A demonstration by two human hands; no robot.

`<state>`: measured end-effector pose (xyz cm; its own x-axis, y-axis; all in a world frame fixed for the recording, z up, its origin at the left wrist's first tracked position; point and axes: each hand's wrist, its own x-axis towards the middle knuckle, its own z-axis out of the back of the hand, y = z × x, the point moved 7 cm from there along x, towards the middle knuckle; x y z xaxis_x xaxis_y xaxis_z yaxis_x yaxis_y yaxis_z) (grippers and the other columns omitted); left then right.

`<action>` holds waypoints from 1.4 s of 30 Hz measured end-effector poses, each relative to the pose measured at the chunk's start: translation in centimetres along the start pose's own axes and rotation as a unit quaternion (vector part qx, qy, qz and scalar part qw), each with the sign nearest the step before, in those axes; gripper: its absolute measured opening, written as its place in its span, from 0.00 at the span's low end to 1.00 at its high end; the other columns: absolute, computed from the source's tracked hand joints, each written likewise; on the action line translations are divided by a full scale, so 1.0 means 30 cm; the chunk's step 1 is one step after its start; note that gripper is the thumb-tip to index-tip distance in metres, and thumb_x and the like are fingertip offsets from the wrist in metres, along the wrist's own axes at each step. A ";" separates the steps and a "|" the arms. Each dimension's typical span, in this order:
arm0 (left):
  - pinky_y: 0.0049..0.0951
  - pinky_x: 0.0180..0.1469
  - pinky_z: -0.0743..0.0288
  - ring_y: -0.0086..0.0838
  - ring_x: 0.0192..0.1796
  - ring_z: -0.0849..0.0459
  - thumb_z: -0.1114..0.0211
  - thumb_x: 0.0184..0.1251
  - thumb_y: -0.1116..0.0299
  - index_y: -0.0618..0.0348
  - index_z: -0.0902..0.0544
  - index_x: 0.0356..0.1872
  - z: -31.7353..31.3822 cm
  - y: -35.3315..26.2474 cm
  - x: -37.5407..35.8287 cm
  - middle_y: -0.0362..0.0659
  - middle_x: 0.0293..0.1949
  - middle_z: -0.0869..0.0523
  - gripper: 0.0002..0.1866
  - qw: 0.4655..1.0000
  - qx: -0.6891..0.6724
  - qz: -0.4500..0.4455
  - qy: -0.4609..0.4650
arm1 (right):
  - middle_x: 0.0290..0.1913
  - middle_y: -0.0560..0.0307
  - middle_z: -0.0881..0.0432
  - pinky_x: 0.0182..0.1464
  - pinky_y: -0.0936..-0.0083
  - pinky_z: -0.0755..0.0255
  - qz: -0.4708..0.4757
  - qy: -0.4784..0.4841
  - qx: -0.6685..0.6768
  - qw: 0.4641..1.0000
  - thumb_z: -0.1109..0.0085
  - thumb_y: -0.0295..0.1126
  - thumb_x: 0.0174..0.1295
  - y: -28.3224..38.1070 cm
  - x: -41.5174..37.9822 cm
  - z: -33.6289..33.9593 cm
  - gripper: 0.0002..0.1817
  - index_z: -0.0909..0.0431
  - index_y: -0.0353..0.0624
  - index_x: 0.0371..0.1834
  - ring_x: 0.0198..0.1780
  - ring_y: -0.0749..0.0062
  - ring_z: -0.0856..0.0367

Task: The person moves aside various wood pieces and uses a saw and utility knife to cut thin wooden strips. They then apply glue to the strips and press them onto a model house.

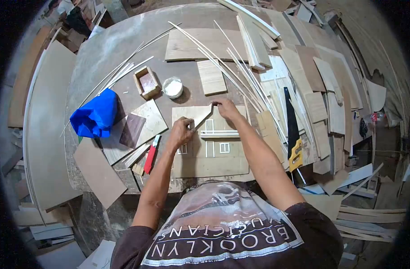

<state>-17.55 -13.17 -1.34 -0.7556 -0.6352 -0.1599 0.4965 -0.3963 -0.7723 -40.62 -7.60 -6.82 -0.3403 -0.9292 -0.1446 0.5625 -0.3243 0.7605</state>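
Observation:
A flat wooden panel [191, 166] lies before me, with small white window and door frames and a white ledge strip [220, 134] on it, like a house front. Over its upper left part is a pale thin wood piece [197, 114] with a slanted edge. My left hand [182, 131] is closed at the lower end of that edge, fingers curled. At its upper corner, my right hand [224, 108] pinches the same piece. My fingers partly hide the piece's edges. A red-handled utility knife [151, 154] rests left of the panel.
A handsaw [294, 134] with a yellow handle lies on the right by stacked boards. Behind the panel stand a white tub [172, 87] and a small wooden box [146, 83]. A blue bag [95, 114] sits left. Thin strips [241, 71] spread across the table [111, 49].

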 end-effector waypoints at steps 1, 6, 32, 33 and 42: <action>0.42 0.56 0.22 0.53 0.52 0.15 0.29 0.55 0.71 0.67 0.14 0.50 0.001 0.000 0.001 0.59 0.50 0.15 0.20 1.000 -0.005 0.002 0.010 | 0.53 0.41 0.14 0.62 0.61 0.25 0.017 -0.016 0.015 1.000 0.53 0.19 0.58 -0.004 0.007 -0.003 0.25 0.15 0.50 0.55 0.56 0.45 0.17; 0.42 0.55 0.22 0.53 0.52 0.15 0.29 0.55 0.72 0.68 0.14 0.50 -0.004 0.011 0.002 0.59 0.50 0.15 0.20 1.000 0.008 -0.020 0.008 | 0.52 0.42 0.14 0.62 0.62 0.25 -0.005 0.002 0.008 1.000 0.53 0.21 0.61 -0.013 -0.001 -0.011 0.22 0.15 0.46 0.54 0.56 0.49 0.16; 0.39 0.46 0.21 0.47 0.41 0.15 0.28 0.54 0.71 0.69 0.19 0.43 0.016 -0.017 -0.005 0.56 0.35 0.16 0.17 0.999 -0.030 -0.015 -0.041 | 0.43 0.52 0.12 0.52 0.71 0.22 0.049 -0.022 0.063 0.997 0.40 0.23 0.57 0.043 0.000 0.009 0.17 0.18 0.40 0.51 0.45 0.67 0.15; 0.38 0.46 0.21 0.45 0.40 0.14 0.27 0.55 0.69 0.69 0.17 0.43 0.018 0.011 -0.011 0.57 0.36 0.15 0.17 1.000 -0.029 0.005 -0.002 | 0.45 0.50 0.12 0.53 0.71 0.22 0.033 -0.012 0.062 0.997 0.41 0.23 0.58 0.038 -0.004 0.009 0.18 0.18 0.41 0.53 0.47 0.67 0.15; 0.39 0.50 0.21 0.45 0.47 0.12 0.29 0.63 0.61 0.70 0.15 0.48 0.008 -0.005 0.013 0.58 0.43 0.12 0.21 0.999 0.006 -0.009 0.033 | 0.47 0.51 0.11 0.56 0.71 0.23 0.062 -0.043 0.070 0.995 0.41 0.27 0.65 0.069 0.008 0.060 0.13 0.15 0.42 0.51 0.49 0.66 0.15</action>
<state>-17.81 -13.51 -1.14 -0.7907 -0.5827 -0.1878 0.4883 -0.4153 -0.7675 -40.89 -8.16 -4.16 -0.3417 -0.9398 0.0056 0.4958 -0.1752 0.8506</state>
